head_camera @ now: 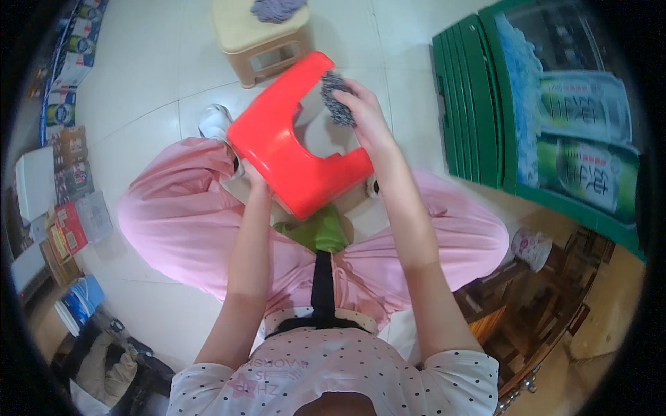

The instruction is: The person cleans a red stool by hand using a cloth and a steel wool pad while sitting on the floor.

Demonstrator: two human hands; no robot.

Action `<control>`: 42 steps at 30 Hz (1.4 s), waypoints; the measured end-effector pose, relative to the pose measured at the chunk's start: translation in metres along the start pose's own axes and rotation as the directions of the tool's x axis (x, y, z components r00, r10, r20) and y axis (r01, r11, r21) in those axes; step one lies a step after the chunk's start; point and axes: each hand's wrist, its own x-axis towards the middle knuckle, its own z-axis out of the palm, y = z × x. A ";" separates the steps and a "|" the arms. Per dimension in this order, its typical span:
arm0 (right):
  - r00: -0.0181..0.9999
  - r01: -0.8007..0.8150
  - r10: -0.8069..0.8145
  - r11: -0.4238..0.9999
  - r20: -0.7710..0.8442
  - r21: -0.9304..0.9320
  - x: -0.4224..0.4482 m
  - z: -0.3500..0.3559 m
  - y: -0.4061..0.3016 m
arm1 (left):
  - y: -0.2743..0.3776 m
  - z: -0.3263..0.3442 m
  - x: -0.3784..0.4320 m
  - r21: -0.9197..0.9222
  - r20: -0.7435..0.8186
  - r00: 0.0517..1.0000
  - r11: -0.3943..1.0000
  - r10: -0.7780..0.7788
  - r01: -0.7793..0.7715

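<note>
A red plastic stool point(281, 151) is held tilted in front of me, one side with its arched cut-out facing up. My left hand point(256, 174) grips its near left edge, the fingers partly hidden beneath it. In my right hand point(367, 114) is a grey, fuzzy scrubbing pad point(337, 99), pinched between thumb and fingers. The pad is over the cut-out, close to one of the stool's legs. Below the red stool, between my legs, part of a green object point(320, 231) shows; its full shape is hidden.
Beyond the red stool stands a beige plastic stool point(260, 31) with a purple cloth point(278, 8) on it. A green cabinet point(468, 104) with large packages point(585, 106) is on the right. Boxes point(78, 223) line the left side. A dark bag point(104, 359) lies lower left.
</note>
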 end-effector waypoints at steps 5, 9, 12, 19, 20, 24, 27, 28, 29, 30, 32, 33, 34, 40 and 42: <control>0.923 0.278 -0.378 0.533 0.069 -0.799 0.123 0.109 0.014 | 0.002 0.000 -0.013 -0.159 -0.075 0.996 0.986 -0.053 0.041; 0.807 0.437 -0.544 0.289 0.229 -0.852 0.226 0.136 0.043 | -0.011 0.018 -0.024 -0.093 -0.075 0.991 0.990 -0.111 0.104; 0.721 0.486 -0.564 -0.003 0.403 -0.874 0.252 0.133 0.061 | -0.034 0.007 -0.021 -0.259 -0.061 0.974 0.946 -0.218 0.195; 0.759 0.274 -0.512 -0.309 0.402 -0.911 0.274 0.123 0.056 | -0.014 0.026 -0.034 -0.179 -0.228 0.946 0.965 -0.228 0.190; 0.778 0.208 -0.518 -0.320 0.355 -0.924 0.272 0.113 0.050 | -0.011 0.025 -0.034 -0.168 -0.230 0.949 0.970 -0.213 0.177; 0.907 0.208 -0.286 -0.334 0.310 -0.919 0.262 0.067 0.005 | -0.015 0.021 -0.025 -0.118 -0.139 0.978 0.983 -0.155 0.139; 0.975 0.182 -0.044 -0.392 0.216 -0.902 0.261 0.034 -0.033 | -0.019 0.018 -0.016 -0.093 -0.041 0.992 0.989 -0.121 0.117; 0.989 0.140 -0.024 -0.079 0.143 -0.987 0.250 0.036 -0.041 | -0.012 0.008 -0.008 -0.109 0.001 1.000 0.994 -0.024 0.024; 1.000 0.021 0.004 0.215 0.022 -0.976 0.225 0.011 -0.062 | -0.023 0.010 -0.007 -0.134 0.078 0.997 0.991 0.027 -0.016; 0.998 -0.061 0.060 0.509 -0.035 -0.858 0.209 0.011 -0.071 | -0.014 0.002 -0.007 -0.123 0.064 0.998 0.992 0.019 -0.011; 0.948 0.214 -0.314 0.490 0.058 -0.845 0.154 -0.046 -0.085 | -0.002 0.025 -0.013 -0.118 0.102 0.994 0.992 -0.037 0.049; 0.865 0.331 -0.492 0.421 0.094 -0.845 0.115 -0.086 -0.090 | -0.007 0.043 -0.017 -0.116 0.136 0.987 0.988 -0.081 0.097; 0.811 0.352 -0.584 0.417 0.050 -0.838 0.087 -0.093 -0.084 | 0.006 0.039 -0.015 -0.107 0.127 0.989 0.991 -0.070 0.084; 0.632 0.088 -0.770 0.191 -0.094 -0.978 -0.063 -0.092 0.062 | -0.007 0.037 0.003 0.127 0.110 0.994 0.991 0.020 -0.034; 0.683 0.077 -0.730 0.030 0.031 -0.997 -0.099 -0.045 0.110 | 0.000 0.032 0.007 0.201 0.095 0.995 0.978 0.037 -0.056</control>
